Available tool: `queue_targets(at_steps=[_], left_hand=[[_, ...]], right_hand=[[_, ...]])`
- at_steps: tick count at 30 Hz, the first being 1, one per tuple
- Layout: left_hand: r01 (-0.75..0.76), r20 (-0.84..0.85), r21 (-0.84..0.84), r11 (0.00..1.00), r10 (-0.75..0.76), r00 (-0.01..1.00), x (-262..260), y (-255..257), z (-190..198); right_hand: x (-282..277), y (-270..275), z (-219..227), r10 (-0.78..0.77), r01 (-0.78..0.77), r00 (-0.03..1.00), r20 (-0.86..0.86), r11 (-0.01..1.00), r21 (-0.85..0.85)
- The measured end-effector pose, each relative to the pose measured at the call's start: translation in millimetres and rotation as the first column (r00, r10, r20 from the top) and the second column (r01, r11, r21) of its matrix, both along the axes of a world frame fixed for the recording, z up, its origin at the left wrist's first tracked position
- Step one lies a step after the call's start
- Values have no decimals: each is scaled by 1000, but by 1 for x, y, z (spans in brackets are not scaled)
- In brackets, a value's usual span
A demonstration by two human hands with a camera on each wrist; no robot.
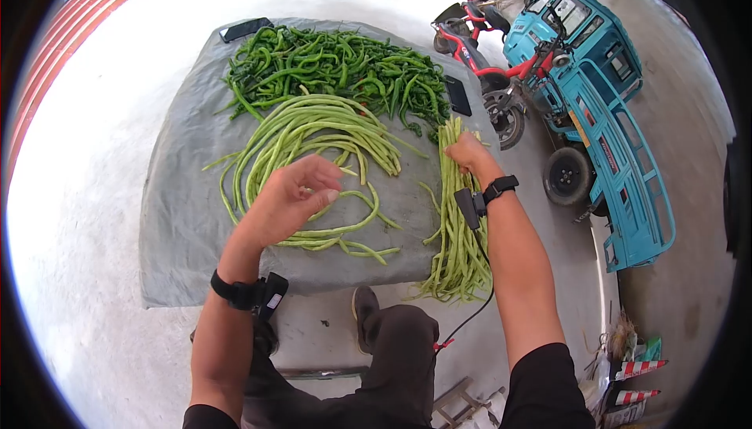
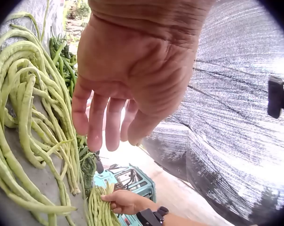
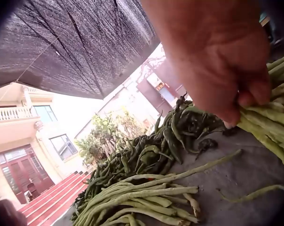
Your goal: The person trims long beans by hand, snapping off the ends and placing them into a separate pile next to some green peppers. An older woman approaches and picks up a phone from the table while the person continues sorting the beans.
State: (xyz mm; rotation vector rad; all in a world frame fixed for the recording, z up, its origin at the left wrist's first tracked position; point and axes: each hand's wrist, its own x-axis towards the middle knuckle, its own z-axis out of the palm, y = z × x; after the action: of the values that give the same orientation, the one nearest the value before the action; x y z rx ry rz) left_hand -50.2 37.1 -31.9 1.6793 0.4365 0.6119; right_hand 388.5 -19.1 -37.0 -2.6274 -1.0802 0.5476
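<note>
A bundle of long beans (image 1: 454, 225) lies along the right side of the grey-covered table (image 1: 184, 225), its lower ends hanging over the front edge. My right hand (image 1: 468, 153) grips this bundle near its top end; in the right wrist view its fingers curl over the beans (image 3: 269, 127). Over a looser, looped pile of long beans (image 1: 313, 127) hovers my left hand (image 1: 294, 198), holding nothing. The left wrist view shows the left hand (image 2: 132, 80) with fingers loosely extended. Behind the loose pile spreads a heap of green chili peppers (image 1: 337, 69).
One phone (image 1: 245, 30) lies at the table's far left corner, another phone (image 1: 457, 95) beside the peppers on the right. A blue cargo tricycle (image 1: 595, 124) and a red scooter (image 1: 478, 45) stand right of the table. A cable (image 1: 478, 311) runs down from the right wrist.
</note>
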Motion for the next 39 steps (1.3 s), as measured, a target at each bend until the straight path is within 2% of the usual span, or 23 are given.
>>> queue_targets(at_steps=[3, 6, 12, 15, 19, 21, 24, 25, 28, 31, 34, 37, 39], left_hand=[[-22, -18, 18, 1000, 23, 1000, -3, 0, 9], [-57, 2, 20, 998, 57, 998, -2, 5, 7], [-118, 54, 3, 993, 118, 992, -3, 11, 1], [-166, 19, 40, 985, 165, 986, -6, 12, 3], [-323, -23, 144, 935, 330, 944, -14, 17, 8], [-385, 37, 84, 919, 384, 923, -18, 28, -2], [-495, 155, 36, 868, 484, 861, -26, 40, -4], [-532, 199, 23, 847, 517, 832, -29, 42, -3], [-594, 306, -100, 798, 593, 745, -37, 48, 0], [-656, 298, -148, 740, 666, 684, -48, 51, 6], [-700, 308, -163, 695, 710, 634, -58, 54, 8], [-740, 297, -200, 642, 760, 578, -65, 56, 11], [-758, 301, -222, 613, 783, 544, -69, 58, 11]], right_hand=[[5, 13, -14, 5, 10, 994, 114, 991, -130], [2, 13, -28, 82, -52, 952, 294, 993, -109], [-17, 1, -39, 24, -43, 958, 286, 997, 62], [-24, -10, -48, 63, -187, 861, 504, 962, 199], [-35, -13, -45, 46, -175, 862, 504, 961, 212], [-47, -17, -40, 57, -199, 836, 545, 958, 206], [-70, -17, -23, 147, -269, 764, 628, 958, 104], [-74, -17, -26, 172, -365, 723, 669, 917, 160], [-64, -4, -44, 363, -486, 569, 737, 872, -54], [-63, 6, -61, 376, -497, 628, 682, 868, -21], [-61, 11, -69, 369, -443, 680, 633, 895, -46], [-63, 15, -66, 290, -521, 705, 648, 831, 196], [-70, 22, -53, 273, -493, 792, 546, 814, 308]])
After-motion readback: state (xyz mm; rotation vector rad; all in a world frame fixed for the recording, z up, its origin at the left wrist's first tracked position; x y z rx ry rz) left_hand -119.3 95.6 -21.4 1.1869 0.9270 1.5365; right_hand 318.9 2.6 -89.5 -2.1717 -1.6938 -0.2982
